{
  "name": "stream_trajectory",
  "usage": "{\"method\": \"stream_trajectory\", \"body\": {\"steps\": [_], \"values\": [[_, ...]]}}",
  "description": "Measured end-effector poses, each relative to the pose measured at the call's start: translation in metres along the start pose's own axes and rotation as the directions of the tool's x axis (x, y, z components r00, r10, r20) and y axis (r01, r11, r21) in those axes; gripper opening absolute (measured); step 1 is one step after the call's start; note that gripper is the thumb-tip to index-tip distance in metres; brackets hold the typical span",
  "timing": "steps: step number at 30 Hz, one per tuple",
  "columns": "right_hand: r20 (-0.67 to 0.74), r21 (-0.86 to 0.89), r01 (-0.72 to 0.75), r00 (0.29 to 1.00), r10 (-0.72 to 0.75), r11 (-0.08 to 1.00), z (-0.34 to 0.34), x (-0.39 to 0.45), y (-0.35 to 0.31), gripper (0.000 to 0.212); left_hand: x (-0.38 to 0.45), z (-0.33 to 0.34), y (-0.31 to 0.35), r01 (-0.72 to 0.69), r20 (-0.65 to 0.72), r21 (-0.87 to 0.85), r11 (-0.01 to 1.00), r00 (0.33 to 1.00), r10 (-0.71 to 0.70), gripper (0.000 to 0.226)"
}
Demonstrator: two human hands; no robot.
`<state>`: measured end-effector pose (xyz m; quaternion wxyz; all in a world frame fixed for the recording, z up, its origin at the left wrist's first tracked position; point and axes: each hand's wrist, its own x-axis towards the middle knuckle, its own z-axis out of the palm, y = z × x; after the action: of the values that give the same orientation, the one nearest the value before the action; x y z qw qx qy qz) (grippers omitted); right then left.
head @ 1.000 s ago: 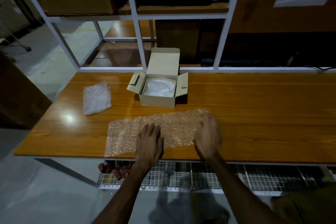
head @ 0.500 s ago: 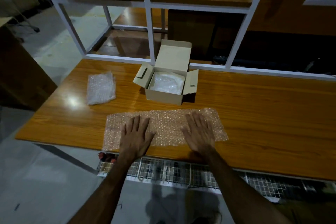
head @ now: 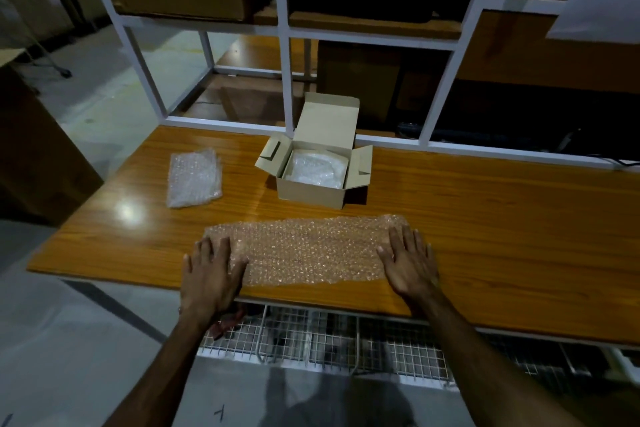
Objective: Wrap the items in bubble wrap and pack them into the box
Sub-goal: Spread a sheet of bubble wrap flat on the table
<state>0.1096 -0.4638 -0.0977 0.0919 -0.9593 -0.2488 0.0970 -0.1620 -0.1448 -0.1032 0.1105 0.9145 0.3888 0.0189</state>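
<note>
On the glossy wooden table (head: 485, 236), both the left hand (head: 209, 274) and right hand (head: 408, 262) lie flat, fingers straight and apart, on a knobbly bubble wrap sheet (head: 308, 250), the open cardboard box (head: 317, 166) at twelve o'clock.

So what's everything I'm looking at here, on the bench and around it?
bubble wrap sheet: one, clear, flat at the table's near edge
folded bubble wrap: one, clear, far left on the table
box: one, tan cardboard, open, mid-table, something bubble-wrapped inside
table: one, orange-brown wood
shelf frame: one, white, behind the table
wire basket: one, white, under the table's near edge
left hand: flat on the sheet's left end
right hand: flat on the sheet's right end
</note>
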Motion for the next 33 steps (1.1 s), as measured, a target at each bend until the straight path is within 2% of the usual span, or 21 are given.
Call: {"method": "stream_trajectory", "body": {"steps": [3,6,8,12,20,24,26,28,33], "values": [[-0.117,0.102,-0.009,0.993,0.021,0.995,-0.008,-0.015,0.003,0.064,-0.029,-0.002,0.012,0.129,-0.097,-0.037,0.991,0.986,-0.132,0.064],[-0.163,0.106,-0.056,0.984,0.073,0.993,-0.003,-0.028,0.010,0.049,-0.057,-0.002,0.028,0.308,-0.174,-0.144,0.940,0.928,-0.331,0.047],[-0.151,0.077,-0.056,0.986,0.067,0.995,0.008,-0.035,0.015,0.049,-0.062,-0.002,0.035,0.375,-0.151,-0.207,0.904,0.900,-0.408,0.046],[-0.155,0.073,-0.032,0.987,0.043,0.997,0.021,-0.045,0.019,0.050,-0.055,-0.005,0.035,0.449,-0.100,-0.334,0.829,0.857,-0.505,0.058],[-0.116,0.108,0.033,0.993,-0.021,0.994,0.022,-0.052,0.037,0.048,-0.040,-0.014,0.040,0.455,-0.135,-0.453,0.767,0.815,-0.564,0.031],[-0.123,0.143,0.013,0.992,0.005,0.990,0.022,-0.056,0.033,0.049,-0.034,-0.019,0.045,0.491,-0.082,-0.522,0.698,0.786,-0.613,0.004],[-0.131,0.181,-0.007,0.991,0.031,0.983,0.022,-0.059,0.030,0.049,-0.030,-0.022,0.048,0.493,-0.040,-0.595,0.635,0.771,-0.636,0.003],[-0.137,0.229,-0.014,0.990,0.047,0.973,0.020,-0.060,0.027,0.048,-0.027,-0.026,0.057,0.433,-0.043,-0.674,0.599,0.786,-0.617,0.013],[-0.133,0.315,0.021,0.991,0.022,0.949,0.018,-0.062,0.030,0.047,-0.021,-0.033,0.104,0.135,-0.124,-0.868,0.477,0.873,-0.471,0.020]]}}
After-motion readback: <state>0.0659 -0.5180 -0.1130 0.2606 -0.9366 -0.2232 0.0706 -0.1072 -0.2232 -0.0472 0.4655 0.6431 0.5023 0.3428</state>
